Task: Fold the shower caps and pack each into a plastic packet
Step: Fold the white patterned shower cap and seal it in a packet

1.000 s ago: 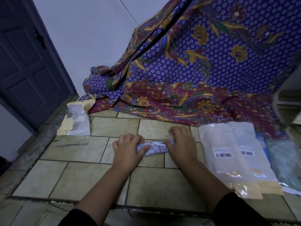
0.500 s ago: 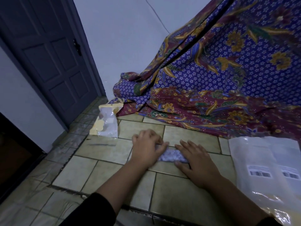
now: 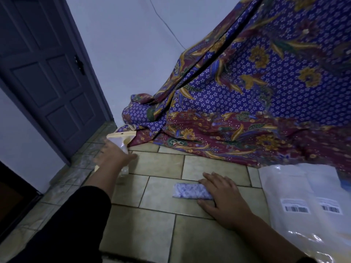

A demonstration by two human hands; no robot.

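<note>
Head view: folded shower cap (image 3: 191, 191) under right hand (image 3: 224, 200) fingers.

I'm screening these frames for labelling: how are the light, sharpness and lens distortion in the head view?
Head view: dim, bluish light throughout; the left hand is motion-blurred as it reaches over the plastic packets; the right hand and folded shower cap are sharp; glare on the barcoded plastic bags at lower right; wide-angle bending leans the door and floor tiles.
</note>
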